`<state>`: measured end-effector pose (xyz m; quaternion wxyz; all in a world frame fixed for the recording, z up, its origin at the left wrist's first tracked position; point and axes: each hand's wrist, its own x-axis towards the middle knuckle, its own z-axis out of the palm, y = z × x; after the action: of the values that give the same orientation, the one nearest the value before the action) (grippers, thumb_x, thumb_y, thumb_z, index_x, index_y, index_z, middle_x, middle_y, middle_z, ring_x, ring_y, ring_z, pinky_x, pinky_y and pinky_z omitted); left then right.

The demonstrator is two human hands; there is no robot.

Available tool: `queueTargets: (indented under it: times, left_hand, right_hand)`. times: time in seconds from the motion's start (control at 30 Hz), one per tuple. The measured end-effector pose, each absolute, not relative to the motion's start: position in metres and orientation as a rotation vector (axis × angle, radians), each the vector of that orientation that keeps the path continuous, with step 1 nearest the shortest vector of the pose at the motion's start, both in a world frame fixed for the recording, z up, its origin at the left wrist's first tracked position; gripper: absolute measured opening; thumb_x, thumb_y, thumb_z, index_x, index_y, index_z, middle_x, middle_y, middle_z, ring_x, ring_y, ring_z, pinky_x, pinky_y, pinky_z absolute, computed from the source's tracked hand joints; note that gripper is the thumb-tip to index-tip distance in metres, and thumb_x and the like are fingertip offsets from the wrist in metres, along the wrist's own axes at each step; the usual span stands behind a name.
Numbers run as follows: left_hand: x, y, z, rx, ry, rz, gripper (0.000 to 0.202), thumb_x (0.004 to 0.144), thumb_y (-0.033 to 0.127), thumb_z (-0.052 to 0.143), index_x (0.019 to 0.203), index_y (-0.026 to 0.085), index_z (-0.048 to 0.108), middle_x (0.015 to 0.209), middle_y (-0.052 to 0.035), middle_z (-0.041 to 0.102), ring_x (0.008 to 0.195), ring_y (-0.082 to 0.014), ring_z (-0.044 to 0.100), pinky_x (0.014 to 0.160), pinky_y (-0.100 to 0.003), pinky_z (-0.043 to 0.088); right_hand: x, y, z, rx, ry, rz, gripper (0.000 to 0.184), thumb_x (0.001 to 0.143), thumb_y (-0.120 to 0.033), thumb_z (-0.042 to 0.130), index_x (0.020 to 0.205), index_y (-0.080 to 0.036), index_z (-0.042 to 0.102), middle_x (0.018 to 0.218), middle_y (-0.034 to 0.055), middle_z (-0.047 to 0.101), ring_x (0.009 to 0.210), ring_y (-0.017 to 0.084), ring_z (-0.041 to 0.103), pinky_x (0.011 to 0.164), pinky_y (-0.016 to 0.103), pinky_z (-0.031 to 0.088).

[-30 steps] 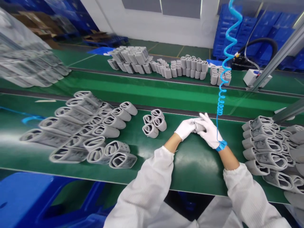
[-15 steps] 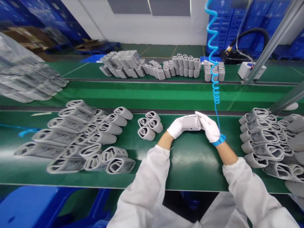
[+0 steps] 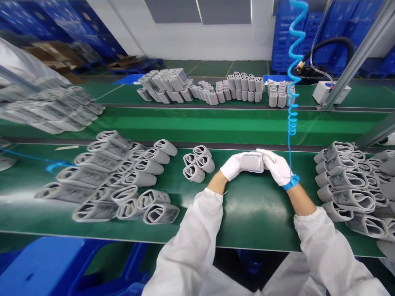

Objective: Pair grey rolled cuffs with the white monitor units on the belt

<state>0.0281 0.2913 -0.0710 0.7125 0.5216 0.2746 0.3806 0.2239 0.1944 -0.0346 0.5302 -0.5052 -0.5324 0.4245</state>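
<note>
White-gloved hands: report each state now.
Left white-gloved hand: holding a grey rolled fabric band.
Right white-gloved hand: at the band's end; grip unclear.

A second ago the right hand (image 3: 277, 167) was bunched up with the left hand (image 3: 232, 166), mostly hiding the gray roll (image 3: 252, 163). Now they've spread apart toward its two ends, and its long side's showing.

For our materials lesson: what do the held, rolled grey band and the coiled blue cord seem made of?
Rolled grey band: probably fabric, matte, judging by its soft, rounded edges.
Coiled blue cord: likely flexible plastic, smooth, with springy loops.
</note>
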Motion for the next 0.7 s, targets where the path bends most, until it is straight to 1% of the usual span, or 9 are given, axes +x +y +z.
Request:
queueTargets:
  times: [0.1, 0.23, 0.27, 0.33, 0.4, 0.47, 0.53, 0.6, 0.7]
  left_hand:
    - [0.025, 0.29, -0.067, 1.293, 0.621, 0.813, 0.042, 0.076, 0.044, 0.097, 0.108, 0.017, 0.089, 0.129, -0.0168, 0.083, 0.125, -0.0382, 0.075, 0.123, -0.057, 0.05]
    - [0.023, 0.289, -0.063, 1.343, 0.686, 0.821, 0.042, 0.075, 0.052, 0.096, 0.102, 0.02, 0.09, 0.118, -0.0143, 0.086, 0.119, -0.0394, 0.078, 0.117, -0.055, 0.054]
    - [0.022, 0.289, -0.063, 1.36, 0.689, 0.825, 0.042, 0.076, 0.052, 0.095, 0.102, 0.02, 0.09, 0.118, -0.014, 0.086, 0.119, -0.0395, 0.078, 0.117, -0.054, 0.054]
    - [0.022, 0.288, -0.061, 1.42, 0.697, 0.825, 0.042, 0.076, 0.051, 0.096, 0.103, 0.02, 0.09, 0.119, -0.0137, 0.086, 0.119, -0.0392, 0.078, 0.117, -0.053, 0.054]
    - [0.021, 0.287, -0.059, 1.477, 0.711, 0.803, 0.04, 0.074, 0.049, 0.097, 0.1, 0.019, 0.089, 0.115, -0.0135, 0.087, 0.116, -0.0386, 0.078, 0.115, -0.053, 0.055]
    - [0.021, 0.287, -0.058, 1.505, 0.722, 0.779, 0.039, 0.073, 0.049, 0.098, 0.095, 0.018, 0.088, 0.111, -0.0136, 0.087, 0.113, -0.0378, 0.078, 0.114, -0.052, 0.055]
    - [0.02, 0.287, -0.058, 1.507, 0.726, 0.766, 0.041, 0.075, 0.05, 0.097, 0.096, 0.016, 0.087, 0.111, -0.0149, 0.087, 0.114, -0.037, 0.077, 0.115, -0.05, 0.054]
    - [0.02, 0.288, -0.059, 1.513, 0.727, 0.748, 0.044, 0.077, 0.051, 0.095, 0.1, 0.014, 0.086, 0.116, -0.0162, 0.086, 0.117, -0.0366, 0.076, 0.117, -0.05, 0.052]
    - [0.023, 0.287, -0.063, 1.465, 0.725, 0.762, 0.045, 0.078, 0.053, 0.094, 0.103, 0.016, 0.086, 0.121, -0.0156, 0.085, 0.122, -0.037, 0.075, 0.122, -0.05, 0.048]
  right_hand:
    - [0.227, 0.195, -0.034, -1.215, -1.327, 0.997, 0.043, 0.1, -0.049, 0.07, 0.138, -0.032, 0.081, 0.145, 0.0005, 0.077, 0.143, 0.03, 0.067, 0.135, 0.051, 0.041]
    - [0.231, 0.197, -0.034, -1.145, -1.324, 1.088, 0.044, 0.096, -0.053, 0.077, 0.134, -0.031, 0.083, 0.145, 0.0025, 0.077, 0.145, 0.031, 0.067, 0.134, 0.051, 0.044]
    - [0.232, 0.197, -0.036, -1.125, -1.308, 1.113, 0.045, 0.096, -0.054, 0.079, 0.134, -0.031, 0.083, 0.146, 0.0033, 0.077, 0.145, 0.032, 0.067, 0.134, 0.051, 0.044]
    - [0.232, 0.2, -0.042, -1.092, -1.27, 1.171, 0.051, 0.091, -0.055, 0.085, 0.136, -0.029, 0.082, 0.148, 0.0054, 0.076, 0.144, 0.032, 0.067, 0.133, 0.05, 0.045]
    - [0.231, 0.202, -0.051, -1.087, -1.261, 1.22, 0.065, 0.082, -0.053, 0.095, 0.139, -0.028, 0.079, 0.149, 0.0071, 0.075, 0.143, 0.032, 0.069, 0.131, 0.051, 0.048]
    - [0.229, 0.205, -0.059, -1.098, -1.282, 1.24, 0.075, 0.075, -0.052, 0.099, 0.143, -0.028, 0.076, 0.151, 0.008, 0.074, 0.143, 0.033, 0.069, 0.131, 0.051, 0.049]
    - [0.226, 0.206, -0.066, -1.107, -1.296, 1.22, 0.076, 0.077, -0.053, 0.098, 0.145, -0.028, 0.075, 0.154, 0.0081, 0.072, 0.145, 0.033, 0.068, 0.132, 0.05, 0.047]
    - [0.224, 0.207, -0.069, -1.099, -1.273, 1.198, 0.074, 0.08, -0.057, 0.096, 0.145, -0.027, 0.075, 0.155, 0.0089, 0.071, 0.145, 0.033, 0.067, 0.133, 0.049, 0.047]
    - [0.222, 0.207, -0.069, -1.058, -1.205, 1.208, 0.081, 0.079, -0.061, 0.096, 0.148, -0.026, 0.073, 0.154, 0.0113, 0.071, 0.146, 0.036, 0.067, 0.132, 0.05, 0.049]
